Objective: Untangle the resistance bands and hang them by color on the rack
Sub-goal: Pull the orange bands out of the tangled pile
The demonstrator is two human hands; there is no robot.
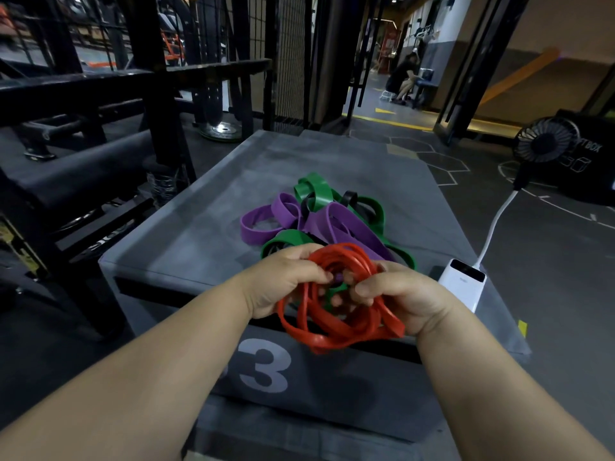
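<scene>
— Gripping the tangled red resistance bands [332, 327], are both hands hovering over the front edge of the grey padded box [206, 221]?
— Yes. The left hand [286, 281] is curling its fingers into the loops. The right hand [399, 294] is pinching strands between thumb and fingertips.
— What is lying around them?
— Purple bands [266, 224], green bands [316, 191] and a black band [349, 196] are sitting knotted together on the box top, just behind the hands. A white power bank [462, 281] is resting at the right edge, its cable [496, 224] running to a small black fan [545, 139]. A dark rack [156, 94] is standing on the left.
— Anything hidden?
— The red tangle is covering the pile's near side. The black band is lying mostly buried, and the rack's details are showing too dark to make out.
</scene>
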